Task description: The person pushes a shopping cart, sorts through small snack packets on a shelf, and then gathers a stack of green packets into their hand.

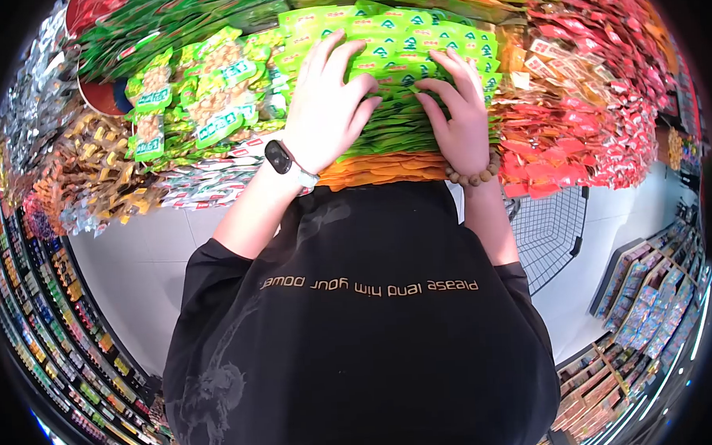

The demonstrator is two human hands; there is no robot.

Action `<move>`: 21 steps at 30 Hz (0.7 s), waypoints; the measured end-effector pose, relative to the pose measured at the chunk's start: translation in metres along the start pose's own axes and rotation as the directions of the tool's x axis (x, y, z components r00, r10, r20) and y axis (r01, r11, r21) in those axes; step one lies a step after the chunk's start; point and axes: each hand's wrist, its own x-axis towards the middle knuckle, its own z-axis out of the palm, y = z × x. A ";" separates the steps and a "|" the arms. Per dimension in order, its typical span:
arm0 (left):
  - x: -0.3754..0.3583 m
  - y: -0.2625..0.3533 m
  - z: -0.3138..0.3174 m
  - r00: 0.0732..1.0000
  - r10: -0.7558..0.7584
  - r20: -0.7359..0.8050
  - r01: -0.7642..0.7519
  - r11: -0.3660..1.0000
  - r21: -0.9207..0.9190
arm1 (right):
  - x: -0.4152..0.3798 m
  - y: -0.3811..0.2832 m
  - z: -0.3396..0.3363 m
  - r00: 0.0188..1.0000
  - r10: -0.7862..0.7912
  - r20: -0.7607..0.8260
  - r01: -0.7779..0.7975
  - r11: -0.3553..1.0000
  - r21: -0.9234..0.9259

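Observation:
Both hands rest on a stack of bright green snack packets (pixel 397 44) with small dark logos. My left hand (pixel 328 98), with a black watch (pixel 278 156) on its wrist, lies on the stack's left part, fingers apart and slightly bent. On the right part is my right hand (pixel 458 113), its fingers spread and curved over the packets, a bead bracelet (pixel 473 174) at the wrist. Neither hand has a packet lifted. Below the green rows, orange packets (pixel 382 170) show near my black shirt. Left of my left hand lie clear-windowed green nut packets (pixel 224 86).
Red packets (pixel 549 137) are heaped to the right, brown and yellow ones (pixel 94 145) to the left. A wire shopping cart (pixel 548 235) stands at the lower right. Stocked shelves (pixel 45 312) line the left side, and display racks (pixel 648 291) stand at the right.

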 end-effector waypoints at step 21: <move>0.023 0.019 0.020 0.997 -0.039 0.063 0.030 0.992 0.125 | 0.019 0.010 0.000 0.999 0.016 -0.042 -0.013 0.998 0.059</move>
